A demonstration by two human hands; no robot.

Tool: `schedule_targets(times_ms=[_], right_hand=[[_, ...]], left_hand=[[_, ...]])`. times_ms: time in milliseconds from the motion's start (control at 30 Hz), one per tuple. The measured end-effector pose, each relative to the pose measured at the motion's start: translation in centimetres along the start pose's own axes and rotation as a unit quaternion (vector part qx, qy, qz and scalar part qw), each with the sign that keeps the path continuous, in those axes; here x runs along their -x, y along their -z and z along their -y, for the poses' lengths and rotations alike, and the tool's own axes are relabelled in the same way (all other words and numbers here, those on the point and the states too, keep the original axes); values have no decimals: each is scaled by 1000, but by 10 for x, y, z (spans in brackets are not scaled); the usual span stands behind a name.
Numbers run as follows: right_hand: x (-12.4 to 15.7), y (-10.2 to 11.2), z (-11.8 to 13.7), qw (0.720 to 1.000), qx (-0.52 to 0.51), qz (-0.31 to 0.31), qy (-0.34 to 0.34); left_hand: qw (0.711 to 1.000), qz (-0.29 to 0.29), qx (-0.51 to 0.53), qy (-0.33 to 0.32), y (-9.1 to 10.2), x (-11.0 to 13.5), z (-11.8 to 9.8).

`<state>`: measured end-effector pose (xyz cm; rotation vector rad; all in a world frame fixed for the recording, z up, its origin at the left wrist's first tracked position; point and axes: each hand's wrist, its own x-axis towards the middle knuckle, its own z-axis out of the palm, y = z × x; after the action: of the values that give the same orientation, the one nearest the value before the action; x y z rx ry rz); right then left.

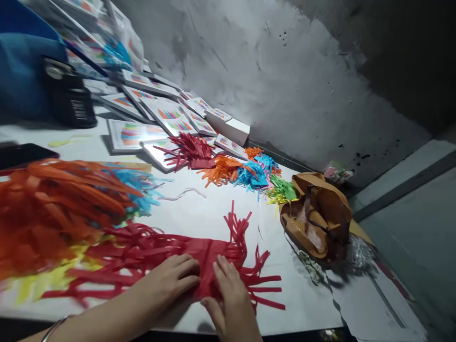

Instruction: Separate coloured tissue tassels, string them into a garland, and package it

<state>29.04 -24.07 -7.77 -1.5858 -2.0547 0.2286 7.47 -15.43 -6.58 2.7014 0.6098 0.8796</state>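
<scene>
A sheet of red tissue paper (208,249), cut into long fringes at both ends, lies spread on the white tabletop in front of me. My left hand (174,278) is on its plain middle band, fingers bent and closed over the near edge; the thumb is hidden. On the right part of the band my right hand (228,297) lies with fingers stretched out and the thumb apart. To the left is a heap of orange fringed tissue paper (67,194), with blue fringes (137,187) and yellow fringes (53,273) beside and under it.
Fringed bundles, including a red one (199,154) and a blue one (252,175), line the far side. A brown bag (317,223) stands open at right. Several flat printed boxes (171,116) lie toward the wall. A phone (26,154) and a black container (71,97) are left.
</scene>
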Motion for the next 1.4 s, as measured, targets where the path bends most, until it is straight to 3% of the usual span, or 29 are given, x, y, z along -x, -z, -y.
schedule_targets(times_ms=[67,133,200,300,433,533,633,667,733,800,867,1000,1100,1400], right_hand=[[15,34,-33,998,-9,-69,-3],[30,69,-77,973,93,-163,-133],[39,97,-121,923,200,-204,-256],[41,121,-170,896,237,-203,-316],[42,131,-192,894,246,-189,-324],[45,132,-175,885,258,-214,-322],[39,114,-123,902,248,-230,-268],[35,102,-98,922,231,-221,-220],[22,69,-46,976,145,-160,2],[8,35,-2,984,112,-79,113],[-2,6,25,977,117,-79,158],[-10,-13,33,983,49,-108,140],[-7,-7,28,992,-24,-90,86],[2,2,30,995,-73,-59,-15]], left_hand=[[1000,11,4,-5,-4,-2,2],[1000,23,0,-20,-1,-4,8],[999,29,-15,-32,0,-4,14],[998,21,-32,-41,-3,-1,17],[999,27,-21,-20,-2,3,12],[999,32,16,12,4,7,9],[998,36,46,31,5,12,8],[997,36,50,35,4,13,8],[997,34,56,40,1,15,7],[997,36,65,38,0,16,6],[995,47,75,39,2,18,4],[993,74,82,48,9,22,2],[994,65,66,50,12,23,1],[994,55,57,74,16,14,-6]])
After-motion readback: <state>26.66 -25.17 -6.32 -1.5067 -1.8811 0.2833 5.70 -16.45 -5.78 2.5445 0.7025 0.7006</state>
